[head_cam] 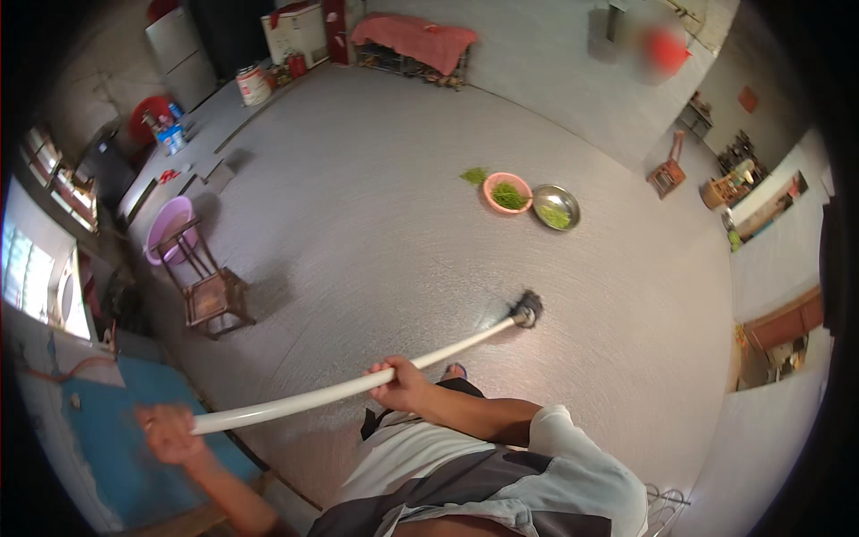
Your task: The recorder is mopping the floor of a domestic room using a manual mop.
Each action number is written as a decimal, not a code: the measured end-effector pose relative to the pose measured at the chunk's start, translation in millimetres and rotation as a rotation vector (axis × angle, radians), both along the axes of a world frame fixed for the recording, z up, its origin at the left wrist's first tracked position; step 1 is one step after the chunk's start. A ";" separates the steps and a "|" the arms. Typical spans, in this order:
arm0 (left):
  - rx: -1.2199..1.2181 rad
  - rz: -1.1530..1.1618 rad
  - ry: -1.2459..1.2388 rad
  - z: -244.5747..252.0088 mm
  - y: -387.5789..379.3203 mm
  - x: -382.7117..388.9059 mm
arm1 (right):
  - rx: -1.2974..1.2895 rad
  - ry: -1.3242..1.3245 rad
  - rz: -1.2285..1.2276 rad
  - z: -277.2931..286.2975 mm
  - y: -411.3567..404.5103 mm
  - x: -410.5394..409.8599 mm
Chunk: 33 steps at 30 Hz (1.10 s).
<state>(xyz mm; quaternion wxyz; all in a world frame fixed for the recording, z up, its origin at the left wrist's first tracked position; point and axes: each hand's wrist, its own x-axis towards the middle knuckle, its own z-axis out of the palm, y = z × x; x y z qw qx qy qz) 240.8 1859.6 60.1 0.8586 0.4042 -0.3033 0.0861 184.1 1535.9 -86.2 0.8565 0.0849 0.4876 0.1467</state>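
Observation:
A long white pole with a dark mop head [528, 310] runs across the view, its head resting on the grey floor ahead. My left hand [168, 429], somewhat blurred, is closed around the pole's top end at the lower left. Lower down the shaft [302, 399], near my body, my right hand [397, 384] grips it too. Past the mop head, a pink plastic basin [508, 211] holds green stalks of a vegetable, with a metal bowl [574, 216] beside it containing light green pieces. A small green heap [474, 176] lies on the floor left of the pink basin.
A wooden chair [209, 295] stands at the left, before a purple tub [158, 235]. A blue surface [114, 443] lies close by my left hand. Along the far wall is a rack under a red cloth [416, 37]. Another wooden chair [668, 176] stands at the right.

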 end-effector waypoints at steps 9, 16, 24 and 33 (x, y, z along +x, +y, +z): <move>0.257 -0.537 0.413 -90.6 -220.2 8.9 | -0.273 0.305 -0.402 -129.3 -166.8 -94.4; 0.818 -0.789 0.380 -65.6 -308.7 -5.1 | -0.263 0.672 -0.455 -163.1 -236.6 -106.2; 0.636 -0.048 0.297 -20.5 -262.2 20.6 | -0.206 0.542 -0.062 -168.2 -168.2 33.7; 0.544 0.286 0.210 49.0 -222.1 -34.9 | -0.192 0.323 0.402 -99.2 -38.8 132.9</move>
